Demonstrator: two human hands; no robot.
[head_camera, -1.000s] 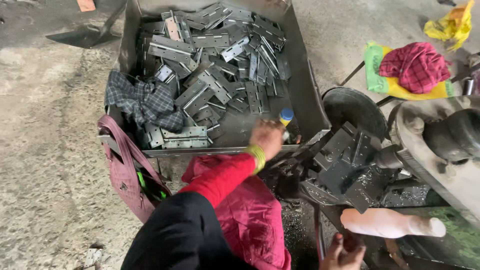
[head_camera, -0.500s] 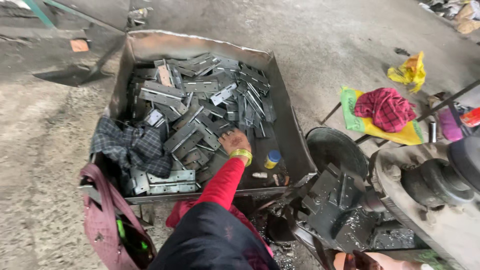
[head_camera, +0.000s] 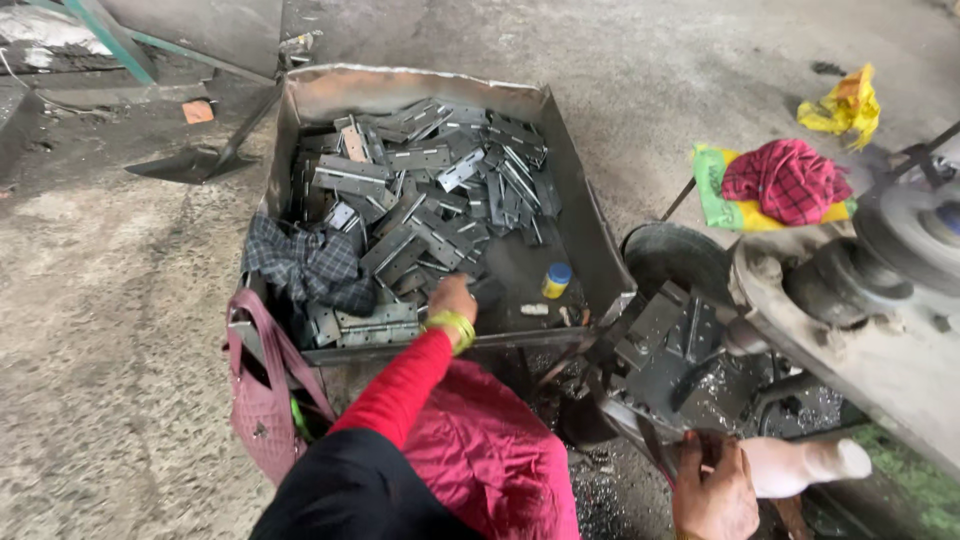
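A dented metal tray (head_camera: 582, 215) on the floor holds a heap of grey steel hinges (head_camera: 425, 210). My left hand (head_camera: 452, 298), in a red sleeve with a yellow bangle, reaches over the tray's near wall. It rests on the hinges at the near edge of the heap with its fingers curled down and hidden. My right hand (head_camera: 714, 490) is at the bottom right, closed around the end of a white handle (head_camera: 805, 464) on a dark press machine (head_camera: 670, 345).
A checked cloth (head_camera: 305, 265) lies in the tray's left corner, and a small yellow bottle with a blue cap (head_camera: 555, 280) stands near the right wall. A maroon bag (head_camera: 262, 395) hangs at the tray's left. Red and yellow cloths (head_camera: 785, 180) lie at the right, a shovel (head_camera: 195, 165) at the left.
My left hand has moved left from beside the blue-capped bottle into the near edge of the hinge heap. The view has shifted, and my right hand now shows on the handle.
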